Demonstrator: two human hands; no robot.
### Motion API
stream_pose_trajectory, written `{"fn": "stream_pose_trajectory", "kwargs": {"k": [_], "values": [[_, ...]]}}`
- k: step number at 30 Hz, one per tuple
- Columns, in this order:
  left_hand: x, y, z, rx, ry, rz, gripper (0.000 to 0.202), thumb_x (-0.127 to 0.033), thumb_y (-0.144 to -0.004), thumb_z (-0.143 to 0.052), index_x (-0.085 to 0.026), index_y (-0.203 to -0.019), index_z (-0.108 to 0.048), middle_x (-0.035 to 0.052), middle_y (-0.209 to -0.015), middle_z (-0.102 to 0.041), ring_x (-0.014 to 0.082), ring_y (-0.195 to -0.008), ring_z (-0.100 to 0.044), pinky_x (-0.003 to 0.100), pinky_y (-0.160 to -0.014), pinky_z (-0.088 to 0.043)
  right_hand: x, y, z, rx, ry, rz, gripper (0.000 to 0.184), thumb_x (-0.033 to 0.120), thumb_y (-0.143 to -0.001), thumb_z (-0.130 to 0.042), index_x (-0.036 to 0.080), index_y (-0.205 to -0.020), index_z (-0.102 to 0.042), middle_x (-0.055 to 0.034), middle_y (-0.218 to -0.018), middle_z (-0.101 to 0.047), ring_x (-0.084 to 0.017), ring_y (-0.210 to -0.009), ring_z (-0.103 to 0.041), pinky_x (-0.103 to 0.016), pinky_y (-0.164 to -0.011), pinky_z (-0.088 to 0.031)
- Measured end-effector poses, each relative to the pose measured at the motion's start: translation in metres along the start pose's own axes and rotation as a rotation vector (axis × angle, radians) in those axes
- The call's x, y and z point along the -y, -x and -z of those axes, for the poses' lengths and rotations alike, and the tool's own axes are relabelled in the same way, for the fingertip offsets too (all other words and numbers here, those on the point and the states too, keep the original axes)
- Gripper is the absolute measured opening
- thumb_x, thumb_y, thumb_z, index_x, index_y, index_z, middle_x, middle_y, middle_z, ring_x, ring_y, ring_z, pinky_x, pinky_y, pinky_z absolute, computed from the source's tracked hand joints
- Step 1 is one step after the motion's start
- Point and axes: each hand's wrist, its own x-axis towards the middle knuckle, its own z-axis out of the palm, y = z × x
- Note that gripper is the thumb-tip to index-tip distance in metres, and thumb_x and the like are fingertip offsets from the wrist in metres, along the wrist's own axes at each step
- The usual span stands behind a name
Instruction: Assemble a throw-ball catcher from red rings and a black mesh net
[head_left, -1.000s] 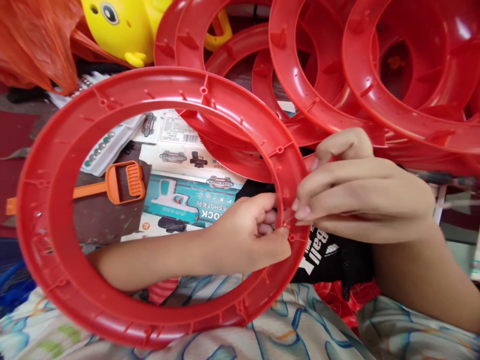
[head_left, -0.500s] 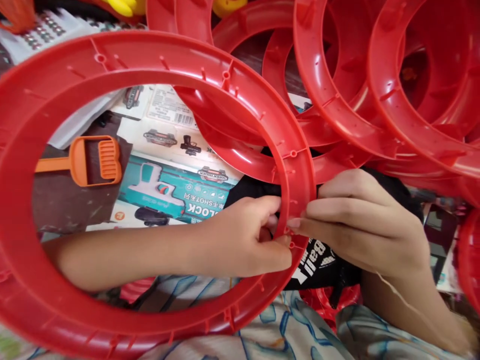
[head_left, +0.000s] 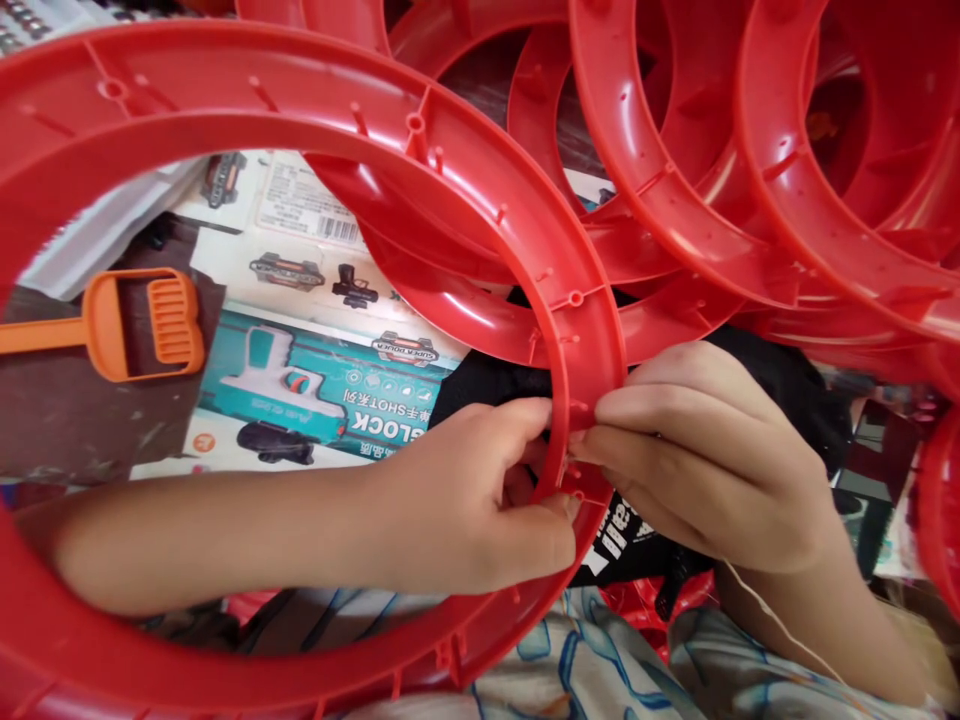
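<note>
A large red plastic ring (head_left: 487, 170) fills the left and middle, its ribbed, pegged side facing me. My left hand (head_left: 480, 510) reaches through its opening and grips the right side of the band, thumb on the near face near a small peg. My right hand (head_left: 712, 450) is closed in a pinch against the same part of the band. From under that hand a thin pale string (head_left: 772, 610) trails down over the wrist. What lies right at the right fingertips is too small to make out.
Several more red rings (head_left: 667, 190) are heaped at the back right. Beyond the held ring are a printed toy-gun box (head_left: 300, 390), an orange plastic toy rake (head_left: 105, 325) and a white tray-like piece (head_left: 112, 230). Black printed cloth (head_left: 787, 390) lies behind my hands.
The ring and both hands have shifted slightly left in view. My right fingertips stay pinched at the band, with the left hand still gripping it.
</note>
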Motion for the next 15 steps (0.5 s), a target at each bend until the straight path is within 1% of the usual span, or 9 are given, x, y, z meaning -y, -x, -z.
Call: {"fn": "stream_pose_trajectory", "kwargs": {"k": [3, 5, 7, 9, 10, 12, 13, 15], "values": [[-0.001, 0.002, -0.001, -0.007, -0.004, -0.007, 0.023, -0.018, -0.080, -0.059, -0.021, -0.102, -0.055, -0.0015, -0.076, -0.058, 0.0116, -0.062, -0.053, 0.023, -0.056, -0.046, -0.001, -0.004, 0.002, 0.038, -0.004, 0.027, 0.010, 0.012, -0.089, -0.060, 0.021, -0.093, -0.057, 0.0008, -0.085, -0.062, -0.012, -0.078, -0.057, -0.028, -0.073, -0.048], [-0.003, 0.004, 0.000, 0.004, 0.003, -0.028, 0.022, -0.019, -0.082, -0.059, -0.020, -0.103, -0.054, -0.0002, -0.080, -0.061, 0.0119, -0.065, -0.056, 0.023, -0.058, -0.048, -0.004, -0.007, 0.004, 0.056, -0.004, 0.044, 0.009, 0.012, -0.091, -0.057, 0.021, -0.090, -0.058, 0.0008, -0.084, -0.062, -0.012, -0.076, -0.056, -0.029, -0.073, -0.048], [-0.004, 0.006, 0.001, 0.067, 0.013, -0.038, 0.030, -0.018, -0.078, -0.063, -0.021, -0.106, -0.052, 0.0007, -0.085, -0.063, 0.0131, -0.069, -0.060, 0.023, -0.060, -0.050, -0.006, -0.010, 0.005, 0.070, -0.002, 0.061, 0.013, 0.013, -0.092, -0.054, 0.022, -0.086, -0.060, 0.0009, -0.082, -0.063, -0.013, -0.075, -0.056, -0.029, -0.072, -0.047], [-0.005, 0.008, 0.001, 0.107, -0.020, -0.024, 0.041, -0.017, -0.073, -0.067, -0.022, -0.110, -0.049, -0.0001, -0.084, -0.063, 0.0148, -0.070, -0.062, 0.024, -0.059, -0.051, -0.008, -0.010, 0.005, 0.083, 0.015, 0.072, 0.017, 0.012, -0.093, -0.052, 0.023, -0.083, -0.061, 0.0010, -0.080, -0.062, -0.013, -0.074, -0.055, -0.029, -0.072, -0.047], [-0.005, 0.008, 0.001, 0.094, -0.059, -0.011, 0.043, -0.017, -0.072, -0.067, -0.022, -0.111, -0.048, -0.0010, -0.082, -0.062, 0.0150, -0.068, -0.061, 0.024, -0.057, -0.050, -0.009, -0.010, 0.005, 0.088, 0.030, 0.080, 0.018, 0.011, -0.093, -0.051, 0.023, -0.083, -0.061, 0.0010, -0.080, -0.062, -0.013, -0.073, -0.054, -0.029, -0.072, -0.047], [-0.004, 0.008, 0.000, 0.022, -0.145, 0.002, 0.039, -0.016, -0.075, -0.062, -0.023, -0.111, -0.047, -0.0032, -0.077, -0.059, 0.0137, -0.063, -0.057, 0.024, -0.054, -0.047, -0.010, -0.009, 0.004, 0.096, 0.060, 0.111, 0.018, 0.009, -0.093, -0.051, 0.022, -0.083, -0.061, 0.0009, -0.080, -0.063, -0.013, -0.074, -0.053, -0.030, -0.072, -0.046], [-0.004, 0.008, -0.001, -0.006, -0.183, 0.000, 0.038, -0.014, -0.077, -0.057, -0.023, -0.112, -0.047, -0.0038, -0.075, -0.058, 0.0130, -0.061, -0.055, 0.024, -0.054, -0.045, -0.011, -0.009, 0.004, 0.098, 0.068, 0.131, 0.017, 0.009, -0.092, -0.053, 0.021, -0.083, -0.060, 0.0008, -0.082, -0.063, -0.014, -0.075, -0.052, -0.031, -0.072, -0.045], [-0.004, 0.008, -0.003, -0.031, -0.241, -0.014, 0.042, -0.010, -0.076, -0.051, -0.022, -0.116, -0.045, -0.0039, -0.076, -0.057, 0.0124, -0.062, -0.053, 0.024, -0.055, -0.044, -0.012, -0.008, 0.005, 0.116, 0.061, 0.174, 0.014, 0.008, -0.090, -0.055, 0.021, -0.084, -0.058, 0.0011, -0.084, -0.064, -0.014, -0.076, -0.051, -0.032, -0.072, -0.045]]}}
